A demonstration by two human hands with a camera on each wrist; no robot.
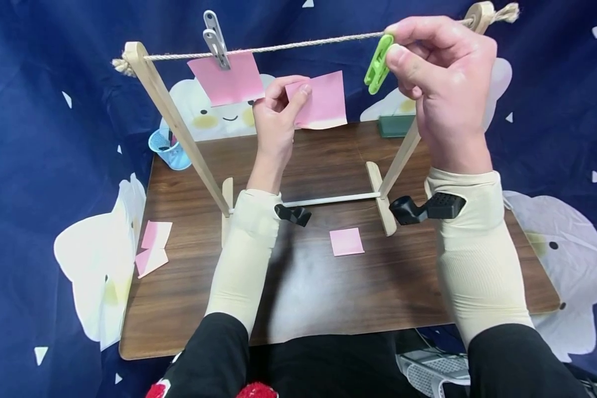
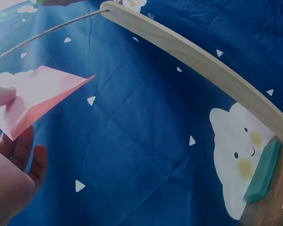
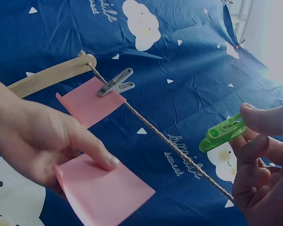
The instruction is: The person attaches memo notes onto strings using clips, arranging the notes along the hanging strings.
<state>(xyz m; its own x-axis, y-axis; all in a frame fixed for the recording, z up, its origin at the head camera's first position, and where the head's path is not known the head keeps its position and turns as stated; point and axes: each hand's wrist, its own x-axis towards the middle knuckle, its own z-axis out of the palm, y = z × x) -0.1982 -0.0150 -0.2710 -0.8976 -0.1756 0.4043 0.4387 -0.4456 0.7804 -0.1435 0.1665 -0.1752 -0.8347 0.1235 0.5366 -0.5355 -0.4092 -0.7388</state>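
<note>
My left hand (image 1: 277,113) pinches a pink sticky note (image 1: 323,102) by its left edge, thumb in front, a little below the rope (image 1: 303,45). In the right wrist view that note (image 3: 104,188) has a curled edge. Near the rope's right part, my right hand (image 1: 448,83) holds a green clothespin (image 1: 379,63) between thumb and fingers. The clothespin (image 3: 221,134) appears apart from the rope in the right wrist view. To the left, a grey clothespin (image 1: 216,41) clips another pink sticky note (image 1: 231,80) onto the rope.
A wooden post (image 1: 179,127) holds up the rope's left end. On the brown table (image 1: 318,298) lie a pink sticky note (image 1: 346,242) and folded pink papers (image 1: 154,235). A blue mesh cup (image 1: 171,152) and a green box (image 1: 395,126) stand at the back.
</note>
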